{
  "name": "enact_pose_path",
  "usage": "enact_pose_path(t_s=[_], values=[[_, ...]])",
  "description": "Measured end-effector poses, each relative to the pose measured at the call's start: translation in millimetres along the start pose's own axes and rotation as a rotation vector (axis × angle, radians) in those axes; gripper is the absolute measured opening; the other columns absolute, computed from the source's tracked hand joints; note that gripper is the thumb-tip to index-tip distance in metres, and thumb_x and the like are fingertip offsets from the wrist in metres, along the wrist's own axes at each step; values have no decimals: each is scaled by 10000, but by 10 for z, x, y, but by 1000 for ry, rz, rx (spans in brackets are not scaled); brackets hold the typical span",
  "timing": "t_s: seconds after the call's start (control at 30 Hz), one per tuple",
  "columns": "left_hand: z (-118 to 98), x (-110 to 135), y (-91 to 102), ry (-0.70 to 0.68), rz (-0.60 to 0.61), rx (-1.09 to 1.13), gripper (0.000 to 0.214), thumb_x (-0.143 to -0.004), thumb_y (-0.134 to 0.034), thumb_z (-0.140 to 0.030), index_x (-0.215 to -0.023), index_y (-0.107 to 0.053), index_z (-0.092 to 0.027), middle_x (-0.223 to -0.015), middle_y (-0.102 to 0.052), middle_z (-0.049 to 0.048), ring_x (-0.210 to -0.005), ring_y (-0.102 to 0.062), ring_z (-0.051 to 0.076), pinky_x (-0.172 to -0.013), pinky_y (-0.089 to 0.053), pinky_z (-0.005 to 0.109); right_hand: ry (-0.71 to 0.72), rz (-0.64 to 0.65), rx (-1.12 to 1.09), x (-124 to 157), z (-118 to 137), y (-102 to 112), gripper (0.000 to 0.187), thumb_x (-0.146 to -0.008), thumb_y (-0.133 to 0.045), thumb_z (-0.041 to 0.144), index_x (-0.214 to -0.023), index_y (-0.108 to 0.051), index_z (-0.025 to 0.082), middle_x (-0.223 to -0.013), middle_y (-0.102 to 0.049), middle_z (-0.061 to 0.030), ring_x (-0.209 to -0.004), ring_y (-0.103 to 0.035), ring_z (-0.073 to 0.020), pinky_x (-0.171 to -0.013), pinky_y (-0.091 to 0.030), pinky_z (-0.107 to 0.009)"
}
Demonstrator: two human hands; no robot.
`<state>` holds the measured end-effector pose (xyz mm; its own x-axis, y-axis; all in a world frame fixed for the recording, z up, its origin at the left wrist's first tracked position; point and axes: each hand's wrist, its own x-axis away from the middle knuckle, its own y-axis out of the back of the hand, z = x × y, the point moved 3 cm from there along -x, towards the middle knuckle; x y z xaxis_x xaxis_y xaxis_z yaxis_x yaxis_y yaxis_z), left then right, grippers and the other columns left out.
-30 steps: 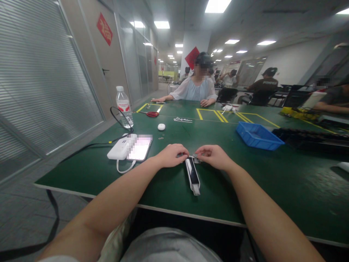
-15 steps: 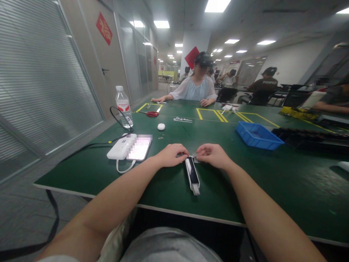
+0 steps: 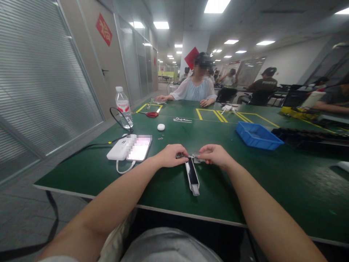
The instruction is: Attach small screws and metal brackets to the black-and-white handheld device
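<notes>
A slim, long object with a black face and white edges (image 3: pixel 192 174) lies on the green table (image 3: pixel 163 189), its pale end toward me. At its far end sits a small silvery metal piece (image 3: pixel 195 159). My left hand (image 3: pixel 174 155) is closed there, fingertips against the metal piece and the top of the black-and-white object; what they pinch is partly hidden. From the other side my right hand (image 3: pixel 215 155) pinches the right end of the silvery piece between thumb and fingers.
Left stand a power bank (image 3: pixel 119 148), a cabled phone (image 3: pixel 140 148) and a water bottle (image 3: pixel 124 109). Ahead lie a white round case (image 3: pixel 161 127), small rings (image 3: pixel 160 138), red-handled scissors (image 3: pixel 152 114) and metal strips (image 3: pixel 182 119). A blue bin (image 3: pixel 259 136) is right; a person (image 3: pixel 195 87) sits opposite.
My right hand has shifted slightly right with its fingers straighter, and more of the silvery piece shows. My left hand stays nearly put. The person opposite has moved one hand slightly.
</notes>
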<state>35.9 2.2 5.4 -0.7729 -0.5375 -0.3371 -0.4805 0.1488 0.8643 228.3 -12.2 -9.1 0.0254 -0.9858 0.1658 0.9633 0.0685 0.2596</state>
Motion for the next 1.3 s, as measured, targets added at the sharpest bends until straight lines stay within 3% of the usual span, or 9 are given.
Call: enact_pose_path(t_s=[0.37,0.57,0.8,1.3], values=[[3,-6,-11,23,7,30,215,-814,-587,-323,-939,-660,-165,-870,-633,39,-819,-570,144,-752,-437,247,17,-24,8,-21,-35,-15,299,-490,-795,160,-670,-556,152,-476,-579,23,-381,-472,-56,-346,-327,-164],[-17,-5,5,23,13,14,207,-821,-571,-318,-933,-657,-167,-891,-632,42,-830,-571,145,-768,-441,249,71,82,62,-45,-61,-50,262,-512,-786,170,-726,-638,130,-597,-646,-15,-458,-519,-68,-423,-414,-187],[-10,-6,0,7,15,9,209,-821,-569,-323,-930,-652,-165,-891,-633,44,-841,-572,148,-778,-443,250,96,135,118,-66,-72,-14,230,-596,-761,214,-801,-700,130,-669,-678,-45,-485,-523,-71,-438,-433,-189],[-19,-1,8,11,13,2,204,-824,-563,-314,-941,-654,-174,-895,-629,39,-833,-570,144,-767,-442,247,129,143,208,-65,-90,-22,197,-613,-742,191,-793,-691,128,-605,-628,0,-504,-527,-74,-480,-427,-193]])
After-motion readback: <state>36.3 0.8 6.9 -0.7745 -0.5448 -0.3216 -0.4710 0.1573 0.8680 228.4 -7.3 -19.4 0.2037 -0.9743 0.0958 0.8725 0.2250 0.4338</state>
